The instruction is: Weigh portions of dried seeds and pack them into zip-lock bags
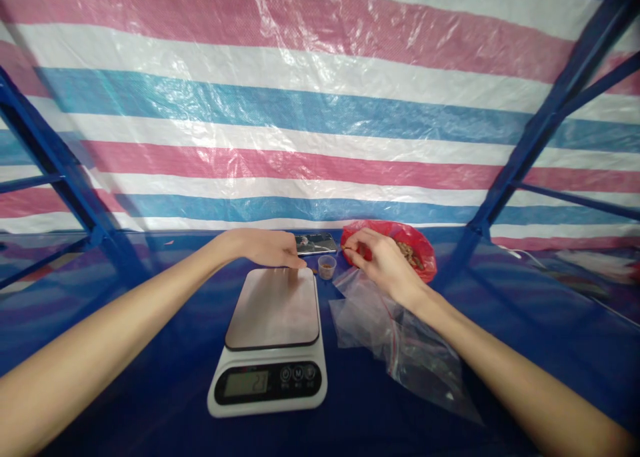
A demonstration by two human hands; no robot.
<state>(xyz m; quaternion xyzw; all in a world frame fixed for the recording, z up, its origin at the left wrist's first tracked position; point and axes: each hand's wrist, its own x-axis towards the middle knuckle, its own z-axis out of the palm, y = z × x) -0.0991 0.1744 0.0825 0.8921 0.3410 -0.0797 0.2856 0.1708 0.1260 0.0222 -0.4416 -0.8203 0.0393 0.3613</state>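
Observation:
A white kitchen scale (273,310) with a flat metal plate stands in front of me, its display lit with digits I cannot read surely. My left hand (270,247) is bent over the plate's far edge, fingers curled together; what they hold, if anything, is hidden. My right hand (383,260) hovers at the near left side of a red plastic bag (427,250), thumb and fingers pinched around something too small to name. Brown lumpy pieces (409,252) lie in the bag. Between the hands sits a small clear cup (327,268) with a little brown matter inside.
Clear zip bags (370,317) lie overlapping to the right of the scale, below my right wrist. A phone (316,244) lies behind the cup. Blue metal frame bars (530,137) rise on both sides, with a striped plastic sheet (300,124) behind the blue surface.

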